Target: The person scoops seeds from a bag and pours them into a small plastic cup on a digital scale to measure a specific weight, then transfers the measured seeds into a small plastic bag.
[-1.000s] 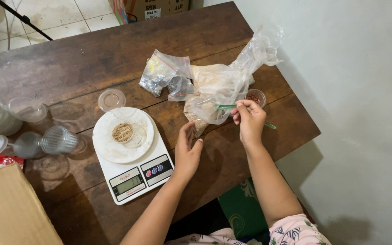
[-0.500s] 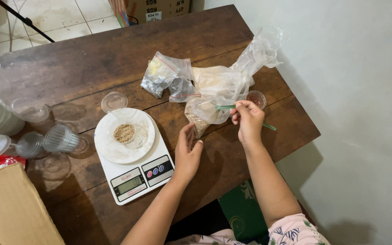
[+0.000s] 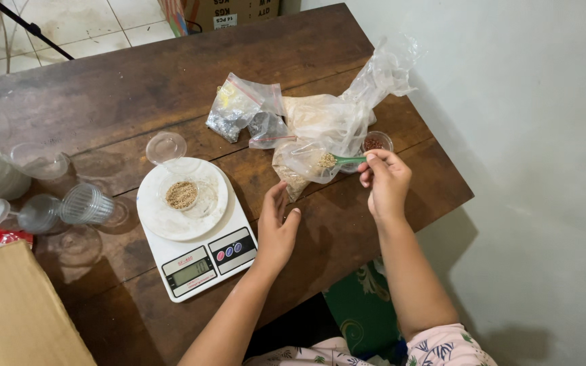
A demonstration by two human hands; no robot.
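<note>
Fingers (image 3: 373, 163) pinching green spoon (image 3: 339, 160) — grainy heap, crinkled clear bag (image 3: 337, 122)

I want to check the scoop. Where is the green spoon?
The green spoon is in the right hand, its bowl of grain inside the open bag, right of the scale.

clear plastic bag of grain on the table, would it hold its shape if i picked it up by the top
Probably not: the clear plastic bag looks thin and crumpled, so it would likely sag. Its open mouth lies by the green spoon, so grain could spill. The grain sits low, so it may swing.
</note>
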